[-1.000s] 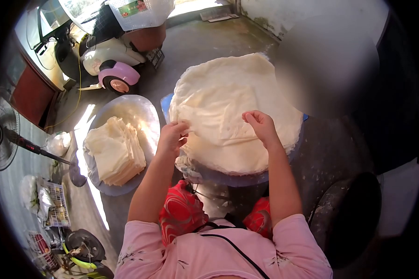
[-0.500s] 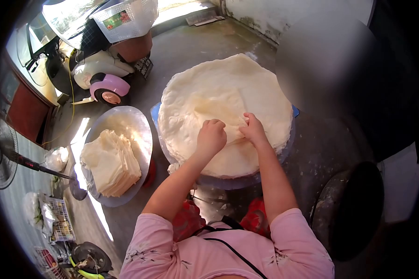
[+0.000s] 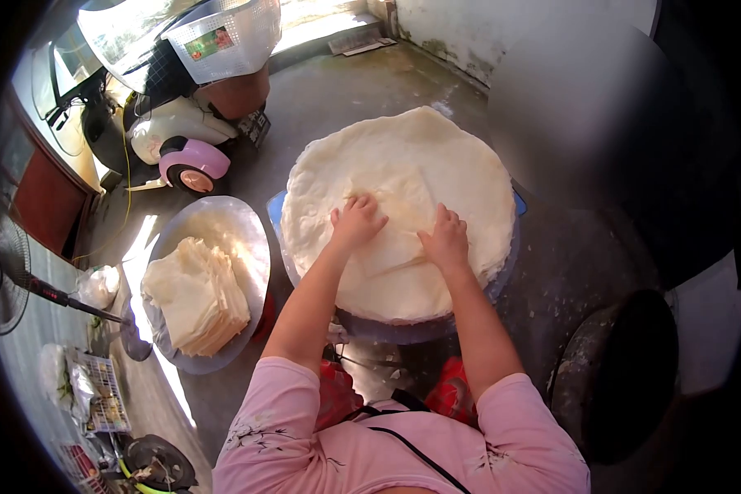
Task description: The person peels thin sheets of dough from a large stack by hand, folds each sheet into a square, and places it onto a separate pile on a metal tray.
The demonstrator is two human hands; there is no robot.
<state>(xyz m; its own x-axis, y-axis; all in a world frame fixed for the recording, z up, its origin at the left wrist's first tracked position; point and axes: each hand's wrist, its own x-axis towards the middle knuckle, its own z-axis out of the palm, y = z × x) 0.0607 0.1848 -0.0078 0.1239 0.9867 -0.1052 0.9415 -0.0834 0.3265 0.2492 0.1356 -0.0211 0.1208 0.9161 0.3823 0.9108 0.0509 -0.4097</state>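
A wide, pale stack of thin round sheets [image 3: 461, 156] lies on a round tray in front of me. Near its middle is a smaller folded sheet [image 3: 399, 193]. My left hand [image 3: 359, 222] lies on the left part of the folded sheet, fingers spread. On its right edge rests my right hand [image 3: 445, 236], with the fingers apart and pressed down on the surface. To the left, a pile of folded sheets [image 3: 198, 296] sits on a round metal tray [image 3: 251, 222].
A pink and white scooter [image 3: 198, 160] with a white basket [image 3: 222, 41] stands at the upper left. At the far left is a fan [image 3: 4, 259]. A large dark round pan [image 3: 617, 379] is at the lower right.
Both hands have gone from pinching the folded sheet to lying flat on it with open fingers. My left hand has moved a little up and left. The raised flap is now down.
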